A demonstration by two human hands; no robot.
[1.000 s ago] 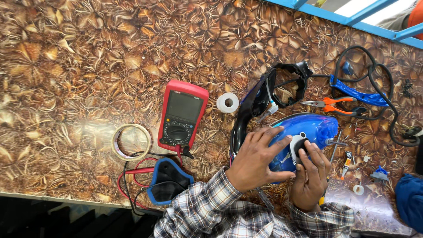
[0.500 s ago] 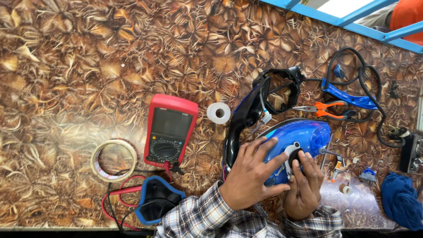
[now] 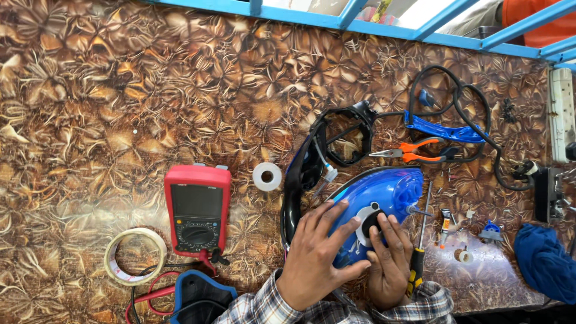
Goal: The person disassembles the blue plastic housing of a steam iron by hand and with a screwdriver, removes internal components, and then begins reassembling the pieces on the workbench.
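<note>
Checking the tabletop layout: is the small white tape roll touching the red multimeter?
Apart. The head view shows the small white tape roll lying right of the red multimeter, with a strip of patterned table plainly visible between them.

Two tape rolls (image 3: 135, 257) (image 3: 267, 176), one multimeter (image 3: 197, 208), perhaps two screwdrivers (image 3: 418, 249).

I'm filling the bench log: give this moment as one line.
left hand: flat on translucent blue plastic iron housing | right hand: fingers on its black round dial | beside: red multimeter
</note>
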